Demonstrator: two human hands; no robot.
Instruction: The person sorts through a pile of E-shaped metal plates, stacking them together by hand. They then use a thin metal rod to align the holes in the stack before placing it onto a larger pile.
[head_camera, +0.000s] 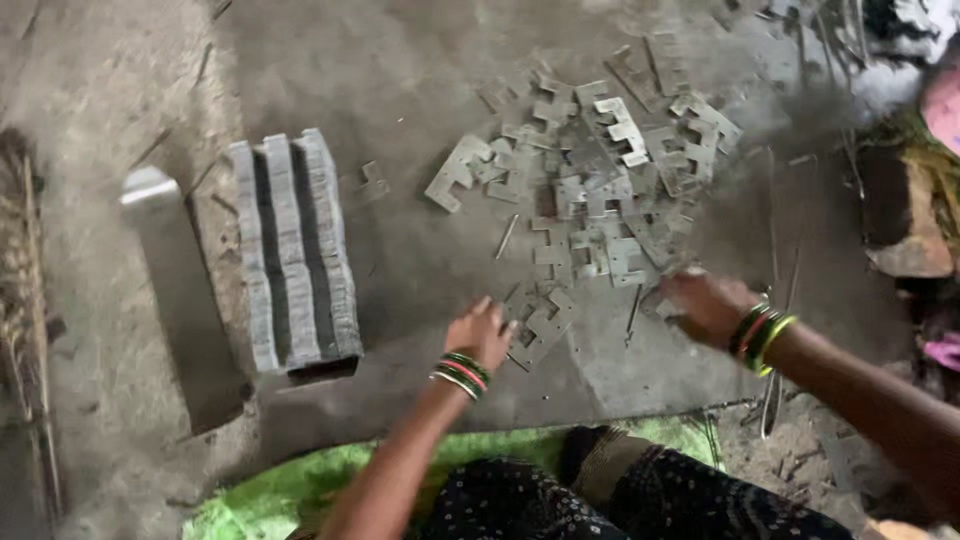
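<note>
Left of both hands: a stacked block of E-shaped metal plates (293, 250) stands on the gray floor (420, 90), three ribbed rows side by side. A flat gray slab (175, 290) lies just beside its far-left edge.

Left hand (480, 335): palm down on the floor, fingers loosely curled. The view is blurred, so I cannot tell whether its grip is closed on anything. Green, red and white bangles (461, 374) sit at the wrist. A flat notched plate (540, 330) lies just right of the fingertips, touching or nearly so.

Above and between the hands: a loose scatter of flat metal stampings (590, 190), overlapping, with thin metal strips (507, 236) among them.

Right hand (705, 305): at the lower right edge of the scatter, fingers bent down onto the pieces. Motion blur hides whether its grip is clamped on one. Green and yellow bangles (758, 335) are on that wrist.

Below the hands: green cloth (300, 490) and dark dotted fabric (640, 500) over the person's lap.
</note>
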